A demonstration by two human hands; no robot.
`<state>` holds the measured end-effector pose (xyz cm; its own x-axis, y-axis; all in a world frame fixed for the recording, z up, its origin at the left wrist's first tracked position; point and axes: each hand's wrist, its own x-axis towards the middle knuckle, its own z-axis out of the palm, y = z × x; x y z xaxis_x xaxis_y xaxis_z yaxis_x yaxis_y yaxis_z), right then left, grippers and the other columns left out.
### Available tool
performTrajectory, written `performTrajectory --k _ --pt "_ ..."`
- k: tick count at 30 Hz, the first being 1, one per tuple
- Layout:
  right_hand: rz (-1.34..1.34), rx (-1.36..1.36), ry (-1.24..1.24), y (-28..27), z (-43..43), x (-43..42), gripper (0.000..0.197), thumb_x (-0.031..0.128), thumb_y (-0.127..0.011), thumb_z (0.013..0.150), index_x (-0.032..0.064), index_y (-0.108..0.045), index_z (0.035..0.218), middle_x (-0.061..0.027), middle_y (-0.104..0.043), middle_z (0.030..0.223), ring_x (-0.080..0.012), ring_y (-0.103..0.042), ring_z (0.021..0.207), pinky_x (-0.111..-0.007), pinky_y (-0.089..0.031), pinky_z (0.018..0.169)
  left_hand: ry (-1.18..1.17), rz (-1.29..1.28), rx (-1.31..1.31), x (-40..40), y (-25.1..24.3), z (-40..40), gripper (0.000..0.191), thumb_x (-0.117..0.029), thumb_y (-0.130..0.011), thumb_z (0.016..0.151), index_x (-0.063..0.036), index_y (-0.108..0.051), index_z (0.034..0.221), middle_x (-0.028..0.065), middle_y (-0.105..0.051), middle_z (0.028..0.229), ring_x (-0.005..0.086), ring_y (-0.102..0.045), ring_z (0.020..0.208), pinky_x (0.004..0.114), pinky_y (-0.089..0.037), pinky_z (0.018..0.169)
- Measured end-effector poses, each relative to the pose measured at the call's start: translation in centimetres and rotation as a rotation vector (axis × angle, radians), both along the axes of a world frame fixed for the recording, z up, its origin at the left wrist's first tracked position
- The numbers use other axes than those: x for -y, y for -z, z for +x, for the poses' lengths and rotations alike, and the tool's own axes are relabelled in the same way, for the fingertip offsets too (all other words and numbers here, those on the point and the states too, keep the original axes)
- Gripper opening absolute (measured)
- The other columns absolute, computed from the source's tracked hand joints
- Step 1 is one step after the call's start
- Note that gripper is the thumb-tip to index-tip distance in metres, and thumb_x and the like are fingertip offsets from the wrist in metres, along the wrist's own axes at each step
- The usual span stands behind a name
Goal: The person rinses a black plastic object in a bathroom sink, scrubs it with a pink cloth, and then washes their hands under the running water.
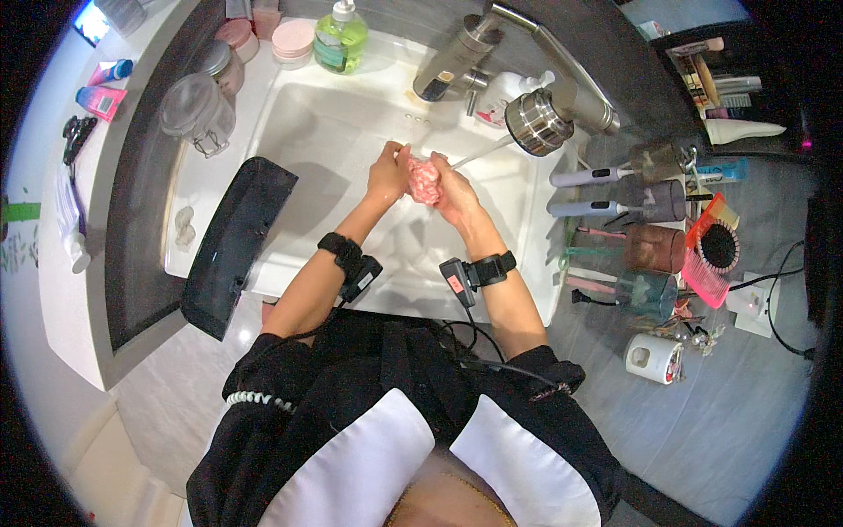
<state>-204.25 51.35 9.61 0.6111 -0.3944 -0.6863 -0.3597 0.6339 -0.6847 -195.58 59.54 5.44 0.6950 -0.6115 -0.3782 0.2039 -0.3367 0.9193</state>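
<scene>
Over the white washbasin (309, 197), a pink, crinkled soft bundle (423, 180) is held between my two hands; it could be a scrunchie or a bath puff, I cannot tell which. My left hand (390, 172) grips its left side, with the fingertips curled at its top. On the other side, my right hand (454, 191) cups it, the thumb side up. A thin stream of water runs from the round metal faucet head (540, 122) down to the right hand. Both wrists wear black straps with small cabled devices.
A dark, curved panel (237, 247) lies across the basin's left edge. Behind the basin stand a green soap pump bottle (340, 39), a pink-lidded jar (293, 43) and a clear clip-top jar (197, 112). Toothbrush cups (655, 247) and a black hairbrush (718, 245) line the right wall.
</scene>
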Motion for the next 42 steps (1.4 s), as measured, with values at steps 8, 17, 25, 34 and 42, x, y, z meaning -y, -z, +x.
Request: performTrajectory --k 8,17,25,34,42 --pt "0.269 0.21 0.111 0.9 0.1 0.9 0.024 0.022 -0.038 0.089 0.0019 -0.05 0.09 -0.0102 -0.058 0.078 -0.0198 -0.055 0.062 -0.031 -0.047 0.057 0.242 -0.383 0.401 -1.8 -4.5 -2.8 0.022 -0.021 -0.057 0.075 -0.0052 -0.053 0.089 0.0148 -0.058 0.081 0.029 -0.055 0.075 0.037 -0.043 0.068" --pt "0.318 0.302 0.181 -0.4 1.1 -0.8 0.025 0.029 -0.039 0.087 0.007 -0.051 0.092 -0.0101 -0.056 0.095 -0.0248 -0.054 0.09 -0.039 -0.043 0.082 0.288 -0.373 1.015 -1.2 -5.3 -1.7 0.015 -0.019 -0.052 0.08 -0.0043 -0.051 0.085 0.0124 -0.054 0.081 0.0291 -0.047 0.084 0.038 -0.038 0.075" --pt "0.402 0.223 0.24 -1.2 1.4 -1.5 0.032 0.034 -0.033 0.089 0.0084 -0.051 0.091 -0.0086 -0.057 0.088 -0.0242 -0.056 0.08 -0.04 -0.048 0.069 0.315 -0.139 1.06 0.1 -4.3 -1.4 0.016 -0.018 -0.05 0.078 -0.0042 -0.048 0.085 0.0125 -0.055 0.068 0.0325 -0.056 0.065 0.044 -0.046 0.057" --pt "0.204 0.328 -0.09 -1.7 -0.3 0.0 0.027 0.015 -0.053 0.083 0.002 -0.042 0.105 -0.0096 -0.053 0.081 -0.013 -0.049 0.063 -0.024 -0.037 0.049 0.234 0.187 0.252 -0.6 -1.9 3.7 0.035 -0.036 -0.049 0.084 -0.0016 -0.054 0.077 0.0134 -0.059 0.065 0.0247 -0.06 0.063 0.033 -0.046 0.054" --pt "-0.796 0.135 -0.43 -3.1 -2.0 1.4 0.048 0.01 -0.072 0.064 0.0036 -0.045 0.103 -0.0029 -0.054 0.079 -0.0108 -0.051 0.071 -0.025 -0.042 0.065 0.457 -0.444 -0.509 -1.3 -5.5 3.9 0.036 -0.006 -0.066 0.071 0.0066 -0.052 0.102 0.0078 -0.058 0.087 0.0127 -0.054 0.078 0.023 -0.041 0.063"
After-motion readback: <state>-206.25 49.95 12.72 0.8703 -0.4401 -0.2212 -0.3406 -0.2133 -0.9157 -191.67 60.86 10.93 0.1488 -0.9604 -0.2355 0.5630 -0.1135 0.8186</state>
